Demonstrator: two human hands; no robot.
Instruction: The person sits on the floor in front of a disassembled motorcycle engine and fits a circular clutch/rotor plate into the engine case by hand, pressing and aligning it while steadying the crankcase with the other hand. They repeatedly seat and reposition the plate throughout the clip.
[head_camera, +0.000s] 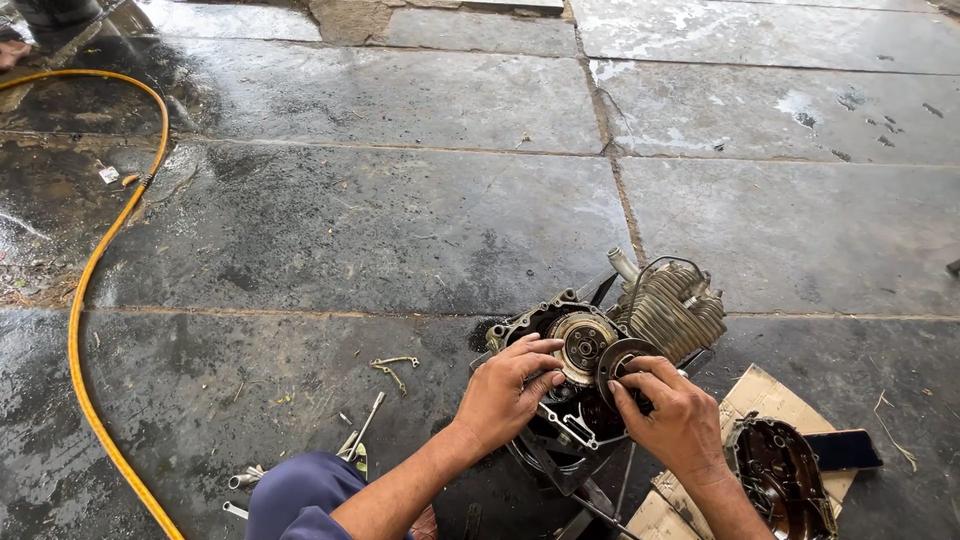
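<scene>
From the head view, an opened motorcycle engine lies on wet stone slabs, its finned cylinder pointing up and to the right of the crankcase. The left hand rests on the near-left edge of the engine, its fingers together and curled, with fingertips touching the rim of the round clutch hub. The right hand sits just right of that hub, its fingers pinched on a dark ring-shaped plate, which stands tilted on edge, its flat face turned toward the hub. The plate lies between the two hands, and the right hand has it; the hub is just left of it, nearly touching. Right of the engine, a removed side cover lies on cardboard. Left of the engine, spanners and small parts are scattered, and a yellow hose curves well beyond them.
</scene>
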